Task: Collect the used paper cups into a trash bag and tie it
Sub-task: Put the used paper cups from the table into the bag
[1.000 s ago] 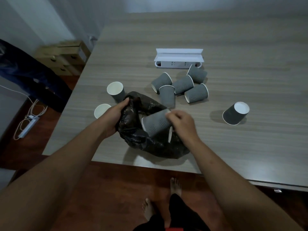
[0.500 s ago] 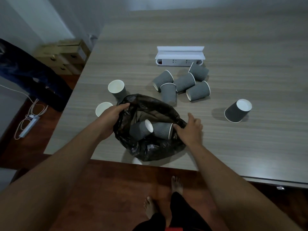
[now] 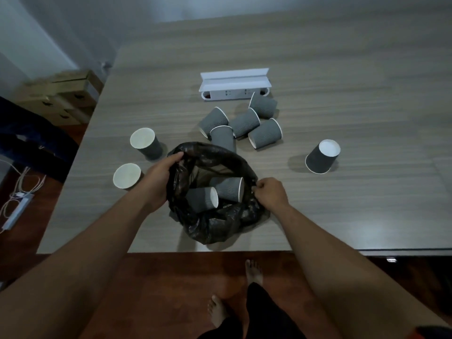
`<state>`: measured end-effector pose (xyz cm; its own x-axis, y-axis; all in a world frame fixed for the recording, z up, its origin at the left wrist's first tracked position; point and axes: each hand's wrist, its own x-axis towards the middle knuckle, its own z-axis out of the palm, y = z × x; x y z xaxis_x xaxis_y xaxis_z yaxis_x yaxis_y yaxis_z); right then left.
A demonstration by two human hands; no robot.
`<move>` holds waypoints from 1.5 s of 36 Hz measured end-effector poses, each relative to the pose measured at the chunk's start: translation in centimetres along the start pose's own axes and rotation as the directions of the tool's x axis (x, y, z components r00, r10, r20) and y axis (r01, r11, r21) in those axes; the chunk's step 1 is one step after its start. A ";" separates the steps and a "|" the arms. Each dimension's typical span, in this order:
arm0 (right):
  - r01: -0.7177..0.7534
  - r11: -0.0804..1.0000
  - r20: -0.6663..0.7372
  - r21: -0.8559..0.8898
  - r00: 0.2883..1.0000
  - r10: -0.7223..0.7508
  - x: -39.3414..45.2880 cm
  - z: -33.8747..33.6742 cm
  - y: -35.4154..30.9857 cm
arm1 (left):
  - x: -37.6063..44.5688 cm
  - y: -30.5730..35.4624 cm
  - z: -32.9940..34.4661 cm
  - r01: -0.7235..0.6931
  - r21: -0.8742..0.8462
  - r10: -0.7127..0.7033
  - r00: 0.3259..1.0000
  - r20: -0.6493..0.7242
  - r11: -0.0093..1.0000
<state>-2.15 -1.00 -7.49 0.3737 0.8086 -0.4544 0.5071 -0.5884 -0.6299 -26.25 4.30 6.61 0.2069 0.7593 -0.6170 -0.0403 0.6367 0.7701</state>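
Observation:
A black trash bag [image 3: 215,223] sits open near the table's front edge. Two grey paper cups [image 3: 227,189] lie on their sides inside it. My left hand [image 3: 160,177] grips the bag's left rim. My right hand [image 3: 267,193] pinches the right rim. Several grey cups [image 3: 244,123] lie tipped in a cluster just behind the bag. Another cup [image 3: 322,156] stands upside down to the right. Two cups stand upright at the left: one [image 3: 146,144] farther back, one [image 3: 127,176] partly behind my left wrist.
A white power strip box [image 3: 233,84] lies on the wooden table [image 3: 342,94] behind the cups. Cardboard boxes [image 3: 58,94] and a dark chair are at the left. Cables lie on the floor. My bare feet [image 3: 253,272] stand below the table edge.
My right hand dropped the cup it held into the bag, then took hold of the bag's right rim. The bag's mouth has been pulled wider.

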 end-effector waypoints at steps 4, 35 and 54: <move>-0.007 0.981 -0.212 0.195 0.976 0.050 0.9 -0.5 -0.9 | 0.4 0.3 -0.4 -0.006 -0.019 0.006 0.999 -0.032 1.000; 0.187 0.885 -0.350 0.427 0.936 -0.030 2.9 -13.0 -3.2 | 3.1 1.7 0.2 -0.017 -0.060 0.005 0.980 -0.198 0.998; 0.482 0.876 -0.022 0.014 0.876 -0.482 4.0 -3.0 -9.8 | 5.0 1.8 -2.9 0.018 0.060 0.001 0.954 -0.299 0.998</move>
<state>-3.27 7.96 -1.23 0.0997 0.9917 -0.0808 0.6138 -0.1253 -0.7794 -28.17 9.65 4.44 -0.0944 0.7656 -0.6363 0.0224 0.6407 0.7675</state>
